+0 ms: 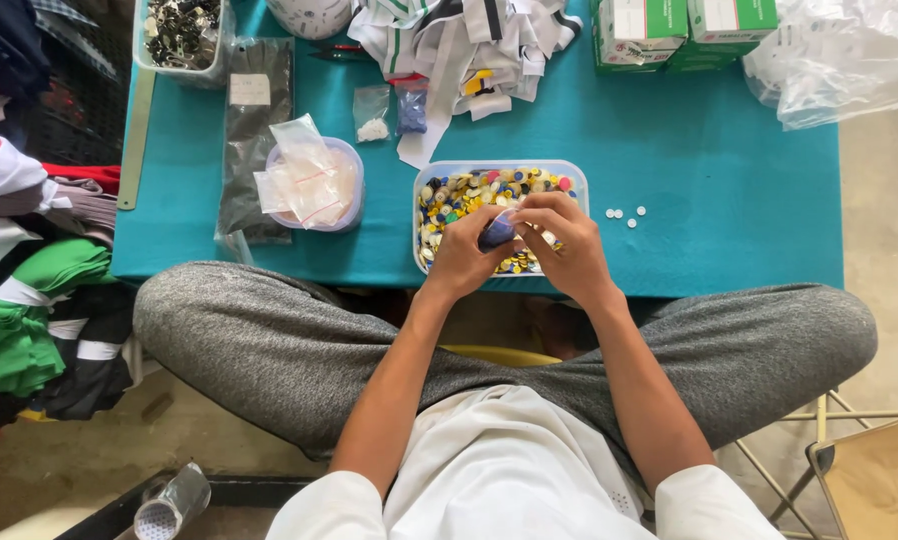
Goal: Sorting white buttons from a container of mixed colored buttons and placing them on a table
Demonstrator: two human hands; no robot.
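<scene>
A small blue bag (497, 231) is pinched between left hand (461, 258) and right hand (559, 243) over the button tray (574, 176); filling judged underway; further buttons (469, 190) likely needed.

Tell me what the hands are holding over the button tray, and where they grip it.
A small bluish packet, pinched between both: left hand at its lower left end, right hand at its upper right. Whether it is a bag cannot be told.

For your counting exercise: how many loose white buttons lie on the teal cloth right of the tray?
4 white buttons, clustered on the teal cloth just right of the button tray; others may be hidden.
</scene>
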